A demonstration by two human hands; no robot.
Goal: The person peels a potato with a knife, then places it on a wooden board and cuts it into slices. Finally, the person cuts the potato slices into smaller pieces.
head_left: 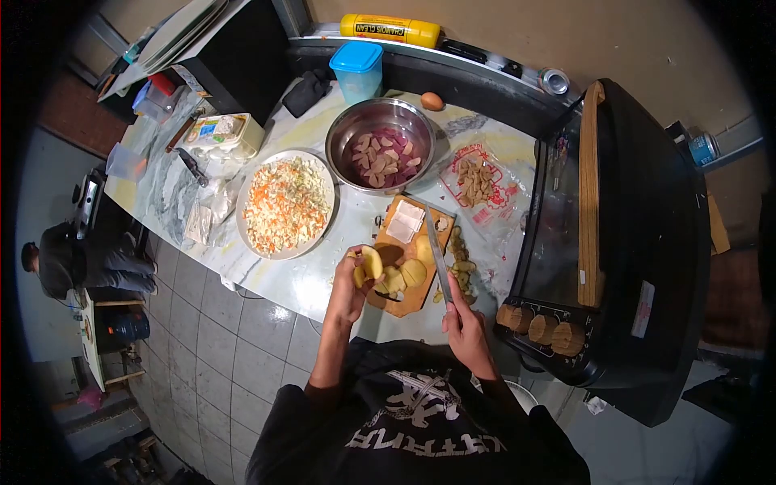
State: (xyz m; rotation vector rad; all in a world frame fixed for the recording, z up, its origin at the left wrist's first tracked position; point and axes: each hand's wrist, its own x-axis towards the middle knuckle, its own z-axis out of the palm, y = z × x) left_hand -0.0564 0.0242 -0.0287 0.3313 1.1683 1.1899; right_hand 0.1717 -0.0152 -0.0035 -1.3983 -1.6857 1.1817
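At the far left, a person (58, 263) in dark clothes is sitting low beside the tiled floor, well apart from the counter (356, 220). On the counter a box (224, 132) is lying near the left end, and just right of it a plate (323, 174) is holding a heap of chopped white and orange vegetables. The left hand (347, 293) is hovering over the counter's near edge with its fingers closing around a potato (371, 262), which is pale yellow and sitting just left of the board (420, 301). More potato pieces (404, 277) are lying on the board beside the held one. Behind the board a steel bowl (380, 145) is holding pink and pale slices, and a tub (357, 69) with a blue lid is standing behind that, with an egg (432, 101) to its right and a yellow bottle (389, 30) lying on the ledge above. The knife (437, 255) is pointing away across the board's right edge, its handle being gripped tightly by the right hand (466, 325). Peelings (461, 271) are lying just right of the blade, and a clear bag (478, 184) of scraps is lying behind them. A black oven (638, 242) with three knobs is filling the right side.
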